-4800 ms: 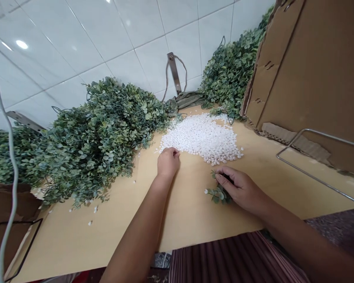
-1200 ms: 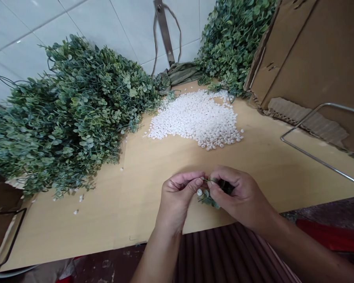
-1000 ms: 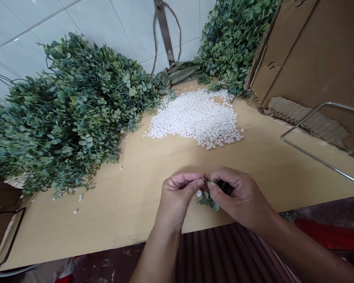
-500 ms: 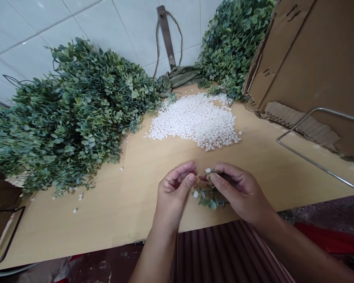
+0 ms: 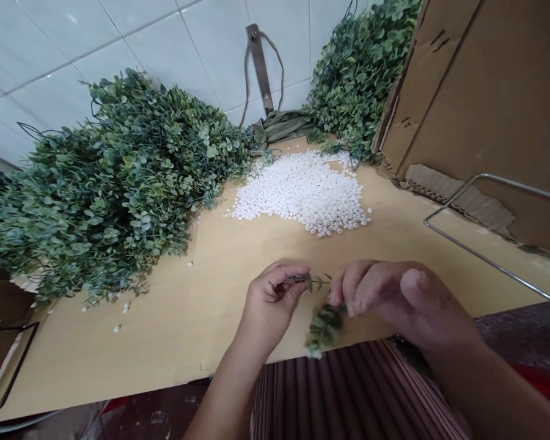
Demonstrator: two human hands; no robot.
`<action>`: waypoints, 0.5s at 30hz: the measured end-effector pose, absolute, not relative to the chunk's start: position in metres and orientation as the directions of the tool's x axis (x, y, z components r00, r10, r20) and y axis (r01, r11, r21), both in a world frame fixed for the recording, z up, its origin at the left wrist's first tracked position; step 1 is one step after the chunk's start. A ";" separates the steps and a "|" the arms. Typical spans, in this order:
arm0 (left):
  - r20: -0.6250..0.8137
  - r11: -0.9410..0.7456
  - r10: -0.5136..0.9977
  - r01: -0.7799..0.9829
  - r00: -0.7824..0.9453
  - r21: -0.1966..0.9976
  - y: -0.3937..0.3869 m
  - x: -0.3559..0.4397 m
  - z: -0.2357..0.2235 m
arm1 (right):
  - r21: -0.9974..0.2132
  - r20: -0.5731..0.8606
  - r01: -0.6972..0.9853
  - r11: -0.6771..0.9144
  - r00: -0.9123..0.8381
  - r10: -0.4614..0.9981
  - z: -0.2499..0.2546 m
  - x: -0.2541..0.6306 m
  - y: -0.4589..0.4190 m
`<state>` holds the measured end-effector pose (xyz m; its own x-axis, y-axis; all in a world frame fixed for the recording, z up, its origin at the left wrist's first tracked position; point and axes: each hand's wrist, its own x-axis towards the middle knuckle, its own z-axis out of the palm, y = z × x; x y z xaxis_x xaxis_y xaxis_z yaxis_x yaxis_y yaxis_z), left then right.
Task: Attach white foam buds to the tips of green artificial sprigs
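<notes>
An artificial green leaf sprig spans both of my hands near the table's front edge. My left hand pinches one thin, leafy stem of it between thumb and fingers. My right hand has its fingers curled at the stem, while its thumb stands raised away from them. Below the right fingers hangs a leafy branch, blurred by motion, with a small white bud at its tip. Behind the hands lies a heap of small white buds.
Artificial greenery is piled at the left and at the back right. A cardboard box stands on the right, with a bent metal wire frame before it. A few loose buds lie on the table at left.
The white bud seen at my right fingertips no longer shows there. My right thumb has lifted and that hand has turned. My left hand now holds a stem, and the leafy branch swings lower.
</notes>
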<state>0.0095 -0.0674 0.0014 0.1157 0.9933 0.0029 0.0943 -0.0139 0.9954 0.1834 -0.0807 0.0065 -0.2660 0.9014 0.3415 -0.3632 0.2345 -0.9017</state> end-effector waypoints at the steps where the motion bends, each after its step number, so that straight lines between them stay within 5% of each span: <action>1: 0.007 -0.020 0.992 0.104 0.128 0.994 -0.068 0.010 0.003 | -0.912 0.325 -0.332 0.242 -0.225 0.918 0.007 0.185 -0.078; 4: 0.070 -0.102 0.979 0.158 0.192 0.982 -0.068 0.012 0.009 | -0.971 0.215 -0.116 0.209 -0.041 0.976 0.002 0.182 -0.073; 10: 0.240 -0.334 0.909 0.252 0.340 0.908 -0.058 0.020 0.019 | -0.975 0.153 0.118 0.190 -0.269 0.951 -0.007 0.165 -0.076; 15: 0.251 -0.378 0.880 0.276 0.403 0.883 -0.048 0.020 0.023 | -0.959 0.142 0.224 0.176 -0.161 0.977 -0.009 0.169 -0.075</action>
